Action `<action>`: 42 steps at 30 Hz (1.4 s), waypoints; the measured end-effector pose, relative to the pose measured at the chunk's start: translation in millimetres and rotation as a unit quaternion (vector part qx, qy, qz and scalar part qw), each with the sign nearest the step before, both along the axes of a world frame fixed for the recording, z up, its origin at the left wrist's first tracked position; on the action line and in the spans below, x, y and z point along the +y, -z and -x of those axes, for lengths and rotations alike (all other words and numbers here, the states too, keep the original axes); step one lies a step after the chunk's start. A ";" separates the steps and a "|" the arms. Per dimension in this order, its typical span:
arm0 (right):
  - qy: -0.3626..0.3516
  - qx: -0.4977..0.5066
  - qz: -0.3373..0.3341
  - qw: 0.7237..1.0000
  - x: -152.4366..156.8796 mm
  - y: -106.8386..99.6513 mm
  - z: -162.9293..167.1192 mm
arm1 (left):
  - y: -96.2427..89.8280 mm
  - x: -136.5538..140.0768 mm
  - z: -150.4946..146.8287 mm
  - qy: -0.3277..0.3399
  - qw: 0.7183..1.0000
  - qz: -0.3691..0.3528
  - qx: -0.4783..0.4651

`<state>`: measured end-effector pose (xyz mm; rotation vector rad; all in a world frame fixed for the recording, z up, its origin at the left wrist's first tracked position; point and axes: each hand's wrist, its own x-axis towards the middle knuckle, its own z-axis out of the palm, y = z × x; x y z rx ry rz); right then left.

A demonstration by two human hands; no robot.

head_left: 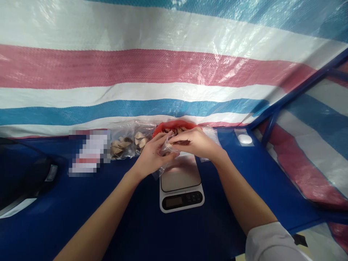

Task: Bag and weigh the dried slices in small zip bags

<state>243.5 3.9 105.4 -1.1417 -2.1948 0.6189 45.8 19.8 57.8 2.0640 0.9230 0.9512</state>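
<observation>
Nearest, a pale sleeve (269, 241) covers the person's right forearm, to the right of the kitchen scale (181, 177). The scale sits on the dark blue bench (136, 224), its display and buttons on the near edge; the display's reading is too dim to make out.

Over the far part of the scale are both hands. The left hand (152, 155) has its grip closed on a clear plastic bag (166, 145), whose lower end hangs by the scale's left edge. The right hand (194, 141) reaches across from the scale's right, fingertips at the bag's upper part; whether its grip is clenched on anything cannot be told.

Well to the left of the scale lies a dark object (21, 174), partly cut off, and nearer the scale a pixelated pale item (89, 152). Beyond the scale's left side, two filled bags (121, 146) hold pale brown pieces. Just behind the scale, a red bag (178, 124) holds dark brown pieces. Another clear packet (213, 136) lies beyond its right side, and farther right is a white oval thing (245, 139) on a small clear sleeve. Behind the scale hangs a striped sheet (149, 69).
</observation>
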 end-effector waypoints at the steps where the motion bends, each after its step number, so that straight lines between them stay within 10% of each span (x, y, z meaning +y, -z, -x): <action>1: 0.001 -0.006 -0.007 1.000 -0.4 -0.6 2.2 | 0.2 0.3 0.3 0.001 1.000 -0.004 0.000; 17: 0.018 0.106 0.024 0.994 7.0 4.0 -24.2 | -3.3 9.7 11.2 -0.032 0.999 -0.039 -0.005; 31: 0.087 -0.204 0.002 0.975 30.9 54.7 1.1 | -19.2 16.9 29.8 -0.040 0.999 -0.017 0.016; 42: 0.101 -0.318 0.024 0.942 32.1 51.0 6.0 | -19.8 15.8 28.7 -0.056 0.998 -0.017 0.038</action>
